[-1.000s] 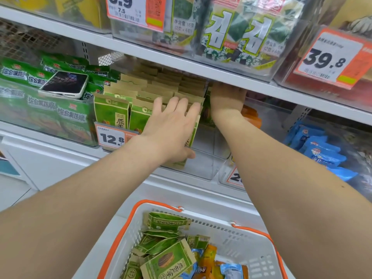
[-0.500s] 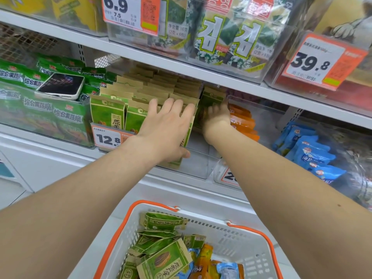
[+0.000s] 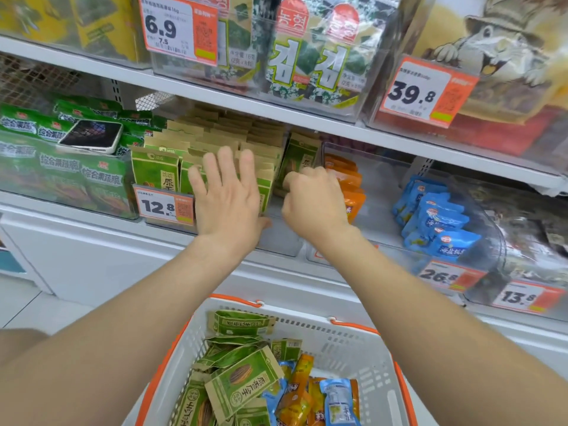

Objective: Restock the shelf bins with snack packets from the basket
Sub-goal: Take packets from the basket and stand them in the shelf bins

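Toppling is the main risk in the head view. The left hand [image 3: 229, 198] lies flat, fingers spread, against the front of the upright green packets [image 3: 155, 170]. If it lifts before the row is packed tight, I judge the front ones would tip forward over the low front wall of the clear bin [image 3: 276, 238]. Just right of that palm, a lone green packet [image 3: 299, 158] leans in the gap beside the orange packets [image 3: 350, 179] and could slide in among them. The right hand [image 3: 313, 201] sits in front of it with fingers curled under; whether it pinches anything I cannot tell. The packets are green, flat, paper-like pouches with tan folded tops. More lie loose in the basket [image 3: 347, 339] below both wrists.
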A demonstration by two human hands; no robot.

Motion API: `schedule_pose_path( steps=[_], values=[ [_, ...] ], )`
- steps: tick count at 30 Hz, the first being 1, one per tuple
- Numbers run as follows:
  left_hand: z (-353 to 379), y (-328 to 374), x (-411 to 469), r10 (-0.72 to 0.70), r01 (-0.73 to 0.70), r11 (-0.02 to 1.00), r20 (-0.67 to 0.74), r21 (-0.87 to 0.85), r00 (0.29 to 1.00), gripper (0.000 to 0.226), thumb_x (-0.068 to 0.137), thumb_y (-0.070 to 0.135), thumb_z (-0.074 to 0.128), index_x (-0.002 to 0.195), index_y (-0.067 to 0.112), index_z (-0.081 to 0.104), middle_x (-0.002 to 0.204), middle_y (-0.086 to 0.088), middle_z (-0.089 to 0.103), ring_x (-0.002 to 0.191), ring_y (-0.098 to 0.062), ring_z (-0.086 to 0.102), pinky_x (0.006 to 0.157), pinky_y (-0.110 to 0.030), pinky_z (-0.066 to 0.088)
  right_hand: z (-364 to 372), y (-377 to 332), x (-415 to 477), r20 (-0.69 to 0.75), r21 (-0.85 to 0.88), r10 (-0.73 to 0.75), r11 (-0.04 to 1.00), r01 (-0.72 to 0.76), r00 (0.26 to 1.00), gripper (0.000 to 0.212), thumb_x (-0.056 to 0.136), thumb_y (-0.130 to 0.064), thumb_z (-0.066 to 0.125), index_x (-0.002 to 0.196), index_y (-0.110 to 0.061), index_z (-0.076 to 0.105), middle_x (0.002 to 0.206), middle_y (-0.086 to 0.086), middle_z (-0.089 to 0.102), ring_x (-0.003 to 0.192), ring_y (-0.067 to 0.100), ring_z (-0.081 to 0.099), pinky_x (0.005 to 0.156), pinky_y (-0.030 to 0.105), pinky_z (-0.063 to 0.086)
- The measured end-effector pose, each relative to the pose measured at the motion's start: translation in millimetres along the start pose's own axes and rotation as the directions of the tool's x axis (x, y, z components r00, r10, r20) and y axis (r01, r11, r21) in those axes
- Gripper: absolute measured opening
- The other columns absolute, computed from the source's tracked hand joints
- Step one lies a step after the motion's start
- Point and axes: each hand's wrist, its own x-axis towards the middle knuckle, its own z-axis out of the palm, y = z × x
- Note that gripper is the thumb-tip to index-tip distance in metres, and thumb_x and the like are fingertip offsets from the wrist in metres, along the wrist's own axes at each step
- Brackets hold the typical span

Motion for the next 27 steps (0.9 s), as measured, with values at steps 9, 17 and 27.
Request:
schedule_pose_path(
  steps=[9,17,27],
  values=[
    [35.5,37.0,-91.1,0.273,-0.247,0.958,0.214,-0.143,0.938,0.024,0.088,0.026,0.064,0.109,0.017,0.055,0.111,-0.009,0.061,0.104,-0.035,0.053,0.086,-0.046,0.041,38.4,20.5,-154.9,0.148,0.188,-0.112,0.979,0.083,0.983,0.019,0.088,-0.024,0.049,0.086,-0.015,0.067,0.08,0.006,0.066,0.074,0.034,0.064,0.056,0.033,0.038],
    [66.5,52.0,-162.5,0.506,-0.516,0.801,0.803,-0.304,0.313,0.028,0.098,0.026,0.053,0.125,0.021,0.061,0.119,-0.004,0.067,0.105,-0.027,0.066,0.087,-0.042,0.056,102.1,58.9,-229.9,0.702,0.171,-0.079,0.984,-0.059,0.708,0.025,0.093,-0.018,0.05,0.102,-0.018,0.073,0.101,0.011,0.07,0.091,0.035,0.067,0.075,0.041,0.058],
    [92.3,65.0,-179.2,0.438,-0.545,0.763,0.898,-0.349,0.038,0.037,0.106,0.025,0.048,0.14,0.018,0.059,0.133,-0.005,0.063,0.112,-0.026,0.065,0.086,-0.038,0.057,174.8,37.2,-293.5,0.883,0.014,-0.129,0.968,0.251,0.45,0.054,0.097,-0.008,0.063,0.147,-0.012,0.044,0.131,0.01,0.064,0.122,0.035,0.061,0.104,0.051,0.043]
  ],
)
